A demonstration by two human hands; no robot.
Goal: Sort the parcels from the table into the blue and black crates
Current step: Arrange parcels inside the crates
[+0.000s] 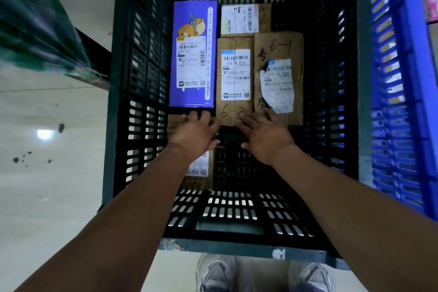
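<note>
As both reach into the black crate (142, 78), the left hand (194, 133) and right hand (265, 136) are spread, grasping nothing, beside the purple parcel (194, 26) and brown parcel (234, 73).

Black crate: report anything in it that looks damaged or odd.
The white label on the right-hand brown parcel is torn and crumpled along its left edge, unlike the flat label on the purple box.

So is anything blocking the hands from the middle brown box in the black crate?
Nothing visible. The right hand has its fingertips at the near end of the middle brown box, and the left hand sits just beside it, inside the black crate.
</note>
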